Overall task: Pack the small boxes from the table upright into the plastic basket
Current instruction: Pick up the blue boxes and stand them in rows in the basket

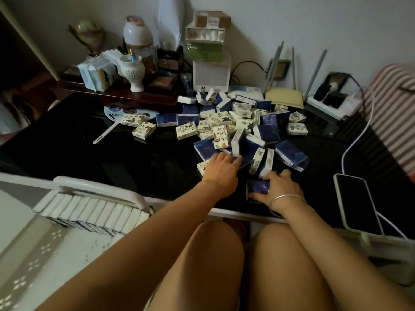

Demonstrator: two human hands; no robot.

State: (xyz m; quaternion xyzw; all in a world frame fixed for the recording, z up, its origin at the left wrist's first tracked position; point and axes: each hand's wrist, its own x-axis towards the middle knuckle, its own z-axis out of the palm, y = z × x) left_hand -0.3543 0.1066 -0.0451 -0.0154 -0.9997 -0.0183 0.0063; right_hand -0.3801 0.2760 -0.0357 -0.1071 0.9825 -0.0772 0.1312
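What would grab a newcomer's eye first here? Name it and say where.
The heap of small boxes, blue ones and white illustrated ones, sprawls across the middle of the black table. Both hands are in its near edge: the left hand reaches flat into the heap, the right hand grips a blue box. At lower left, the white plastic basket already holds a neat row of upright boxes.

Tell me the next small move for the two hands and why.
Probably lift the dark blue box under the right hand and carry it left to the white basket. That hand already grips it near the table's front edge, the row of upright boxes has room beside it, and the left hand only rests on the pile.
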